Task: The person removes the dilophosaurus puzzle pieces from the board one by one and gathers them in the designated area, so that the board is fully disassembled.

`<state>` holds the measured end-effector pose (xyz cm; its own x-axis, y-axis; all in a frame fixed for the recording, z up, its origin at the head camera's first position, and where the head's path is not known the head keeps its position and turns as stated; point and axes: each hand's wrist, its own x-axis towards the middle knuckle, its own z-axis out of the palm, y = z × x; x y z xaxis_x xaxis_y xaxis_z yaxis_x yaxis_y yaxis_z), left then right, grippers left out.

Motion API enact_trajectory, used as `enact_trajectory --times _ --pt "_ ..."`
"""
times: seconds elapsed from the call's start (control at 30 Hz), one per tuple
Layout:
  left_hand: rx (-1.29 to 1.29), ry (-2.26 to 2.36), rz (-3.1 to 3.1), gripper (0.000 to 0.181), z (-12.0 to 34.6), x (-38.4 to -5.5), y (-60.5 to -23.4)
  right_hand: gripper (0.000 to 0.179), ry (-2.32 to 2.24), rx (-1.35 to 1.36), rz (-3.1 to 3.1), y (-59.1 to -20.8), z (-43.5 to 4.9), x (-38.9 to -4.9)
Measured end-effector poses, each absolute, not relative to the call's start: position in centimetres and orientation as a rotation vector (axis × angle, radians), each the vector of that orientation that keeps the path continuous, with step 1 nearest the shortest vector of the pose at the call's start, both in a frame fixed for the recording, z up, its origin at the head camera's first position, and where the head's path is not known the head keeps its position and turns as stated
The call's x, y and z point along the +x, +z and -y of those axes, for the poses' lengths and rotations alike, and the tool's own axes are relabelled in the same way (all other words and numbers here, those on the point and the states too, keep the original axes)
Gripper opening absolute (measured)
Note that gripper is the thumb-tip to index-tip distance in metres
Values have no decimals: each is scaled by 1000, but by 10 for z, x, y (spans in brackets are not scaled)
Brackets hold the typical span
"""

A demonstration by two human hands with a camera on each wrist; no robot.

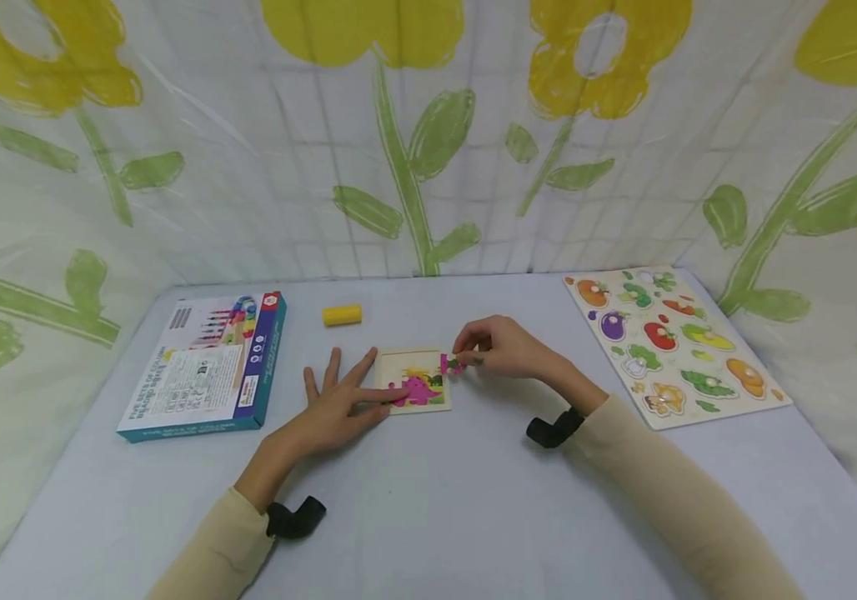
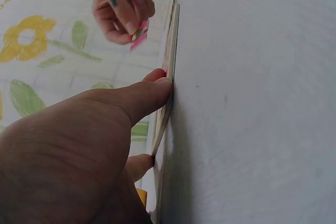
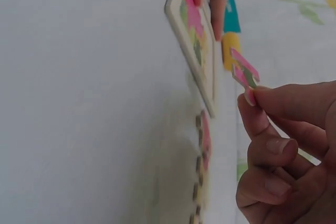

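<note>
Piece is hanging just right of the board, and you're pinching it between the thumb and finger of your right hand! Your left hand is spreading its fingers wide, gripping nothing, pressing the board, one fingertip touching the pink dinosaur.

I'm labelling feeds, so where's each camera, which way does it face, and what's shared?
On the head, facing forward and down at a small square wooden puzzle board; left hand, right hand and beige sleeves show.
On the left wrist, looking along the left hand at the board; right hand shows.
On the right wrist, looking past the right hand and its pink-and-green puzzle piece toward the board; left hand shows.
Both wrist views share the board and piece.
</note>
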<state>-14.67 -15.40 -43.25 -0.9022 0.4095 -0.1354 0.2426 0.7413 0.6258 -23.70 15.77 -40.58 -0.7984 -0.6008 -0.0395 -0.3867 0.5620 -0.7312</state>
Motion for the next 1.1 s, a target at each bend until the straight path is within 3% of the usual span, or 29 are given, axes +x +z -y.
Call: enact_trajectory --times 0.83,1.1 --pt "511 909 -2674 33 155 -148 -435 5 -988 -784 -2553 -422 -175 -227" --pt "519 909 -2679 33 155 -147 -435 12 -956 -828 -2641 -420 -174 -222"
